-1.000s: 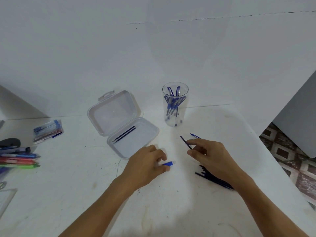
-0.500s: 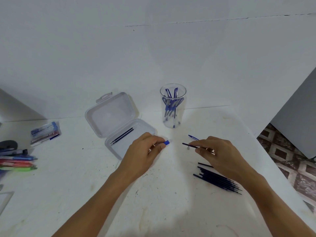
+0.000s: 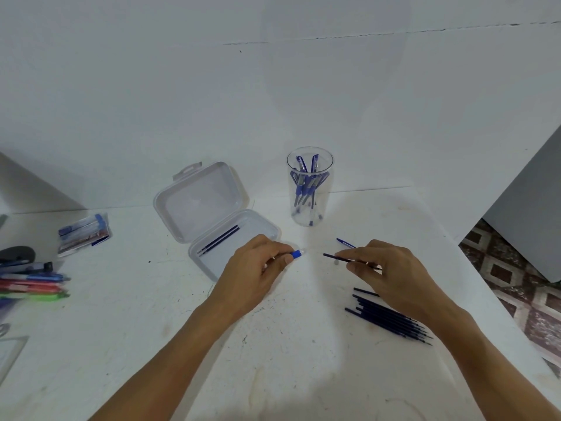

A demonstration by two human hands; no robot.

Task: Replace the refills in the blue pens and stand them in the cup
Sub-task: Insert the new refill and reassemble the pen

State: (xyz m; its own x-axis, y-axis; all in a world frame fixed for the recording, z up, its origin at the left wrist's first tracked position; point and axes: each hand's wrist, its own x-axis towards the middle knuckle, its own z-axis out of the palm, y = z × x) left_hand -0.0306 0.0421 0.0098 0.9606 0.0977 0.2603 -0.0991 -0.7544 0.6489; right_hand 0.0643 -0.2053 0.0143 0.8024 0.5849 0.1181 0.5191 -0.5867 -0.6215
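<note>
Soft even light — wide-angle edge distortion

Blue-tipped pen [image 3: 297, 254] pinched in left hand [image 3: 252, 276]; dark refill [image 3: 337, 257] pinched in right hand [image 3: 391, 275]; clear cup [image 3: 310, 214] holding pens, beyond both hands.

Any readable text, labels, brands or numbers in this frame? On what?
No text can be read.
Packet at the left: blue and red print, too blurred to read.
Coloured pens at the left edge: marks too small to tell.
Blue pens in the cup: no legible marking.
Pen barrel in the left hand, refill in the right hand: no print shows.
Plastic case, loose refills: no text.
</note>
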